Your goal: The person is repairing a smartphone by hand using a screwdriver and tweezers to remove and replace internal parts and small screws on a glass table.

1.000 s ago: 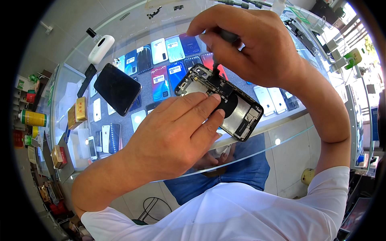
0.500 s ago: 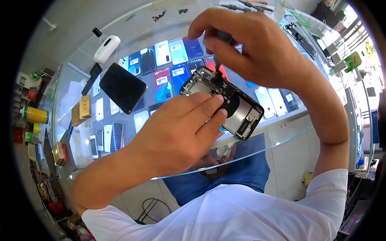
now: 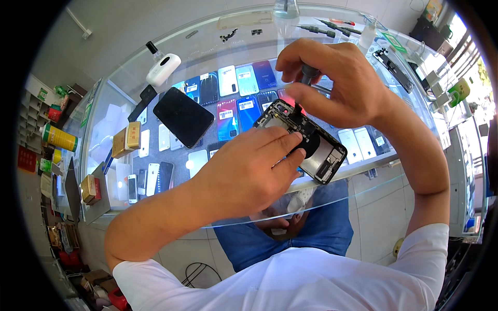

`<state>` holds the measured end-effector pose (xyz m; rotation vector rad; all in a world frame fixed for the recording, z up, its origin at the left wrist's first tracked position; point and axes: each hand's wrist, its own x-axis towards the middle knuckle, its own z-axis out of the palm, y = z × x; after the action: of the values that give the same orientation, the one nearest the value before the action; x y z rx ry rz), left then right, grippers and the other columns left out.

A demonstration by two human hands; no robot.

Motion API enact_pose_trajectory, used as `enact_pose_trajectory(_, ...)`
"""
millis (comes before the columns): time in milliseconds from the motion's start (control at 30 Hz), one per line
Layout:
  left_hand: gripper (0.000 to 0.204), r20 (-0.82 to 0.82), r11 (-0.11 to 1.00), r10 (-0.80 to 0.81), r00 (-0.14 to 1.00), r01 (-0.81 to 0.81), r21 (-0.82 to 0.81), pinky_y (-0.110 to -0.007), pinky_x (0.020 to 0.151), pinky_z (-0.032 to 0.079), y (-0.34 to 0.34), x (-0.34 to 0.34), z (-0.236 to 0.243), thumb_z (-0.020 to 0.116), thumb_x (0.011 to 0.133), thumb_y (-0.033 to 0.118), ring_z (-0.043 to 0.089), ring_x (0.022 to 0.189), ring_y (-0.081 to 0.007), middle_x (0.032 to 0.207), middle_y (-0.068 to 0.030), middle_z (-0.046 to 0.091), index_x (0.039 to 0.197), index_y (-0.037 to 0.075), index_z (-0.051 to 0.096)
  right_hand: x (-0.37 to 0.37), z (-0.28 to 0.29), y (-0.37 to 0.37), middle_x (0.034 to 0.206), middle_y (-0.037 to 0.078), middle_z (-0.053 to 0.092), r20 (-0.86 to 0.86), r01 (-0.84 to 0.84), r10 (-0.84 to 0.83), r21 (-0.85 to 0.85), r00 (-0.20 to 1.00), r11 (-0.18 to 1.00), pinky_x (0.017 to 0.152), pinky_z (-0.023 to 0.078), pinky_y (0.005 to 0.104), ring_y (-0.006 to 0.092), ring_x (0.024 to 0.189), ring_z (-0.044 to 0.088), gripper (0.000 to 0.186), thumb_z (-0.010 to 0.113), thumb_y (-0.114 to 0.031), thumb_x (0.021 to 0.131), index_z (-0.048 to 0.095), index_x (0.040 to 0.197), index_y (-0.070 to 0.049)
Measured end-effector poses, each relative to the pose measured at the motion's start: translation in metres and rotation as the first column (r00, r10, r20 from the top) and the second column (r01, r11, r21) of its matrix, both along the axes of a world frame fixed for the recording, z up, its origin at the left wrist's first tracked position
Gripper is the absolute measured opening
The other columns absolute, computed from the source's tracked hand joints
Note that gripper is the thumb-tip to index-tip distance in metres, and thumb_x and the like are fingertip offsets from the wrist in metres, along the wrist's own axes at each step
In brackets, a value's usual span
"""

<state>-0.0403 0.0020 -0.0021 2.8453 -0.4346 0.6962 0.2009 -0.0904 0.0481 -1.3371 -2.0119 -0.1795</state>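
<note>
An opened phone housing [image 3: 331, 161] lies tilted on the glass counter, its circuit board and inner parts bare. My left hand [image 3: 249, 168] is closed on its near left side, thumb and fingertips pressed over the inside edge. Above the far end of the housing, my right hand [image 3: 345, 85] curls its fingers round a dark-handled screwdriver [image 3: 309, 72]. Its tip is hard to make out and seems apart from the housing. To the left rests a black phone screen [image 3: 184, 116], face up.
Under the glass [image 3: 218, 52] are several phones in rows. A white rounded device [image 3: 163, 70] and small yellow boxes [image 3: 127, 140] stand at the left. More screwdrivers [image 3: 332, 28] and a clear bottle [image 3: 367, 36] are at the far right, near a long dark phone part [image 3: 394, 70].
The screwdriver in my right hand has come up from the housing and tilted. My left hand keeps its hold. The whole view has shifted, so the counter sits slightly lower and further right.
</note>
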Motion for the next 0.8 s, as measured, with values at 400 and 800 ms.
enact_pose_trajectory(400,0.036,0.018,0.998,0.004,1.000,-0.003,-0.059,-0.045,0.094,0.062,0.000,0.004,0.002,0.087,0.082,0.009,0.073,0.112,-0.0365,0.127,-0.0163,0.075,0.116,0.000,0.079,0.001,-0.003,0.000,0.078,0.012,0.074,-0.064,0.052,-0.052,0.002,0.997,0.999,0.065,0.057,0.0422,0.0329,0.066,0.073,0.015,0.070,-0.010,0.094,0.069,0.109,-0.005)
enact_pose_trajectory(800,0.024,0.092,0.837,0.387,0.917,-0.307,-0.454,-0.033,0.072,0.055,0.037,0.023,0.011,0.087,0.087,0.010,0.067,0.080,-0.0205,0.096,-0.0079,0.072,0.108,0.004,0.077,-0.002,-0.001,-0.005,0.074,0.007,0.071,-0.510,0.015,-0.018,-0.010,0.860,1.000,0.062,0.054,0.0322,0.0141,0.064,0.067,0.020,0.070,-0.013,0.102,0.071,0.117,-0.001)
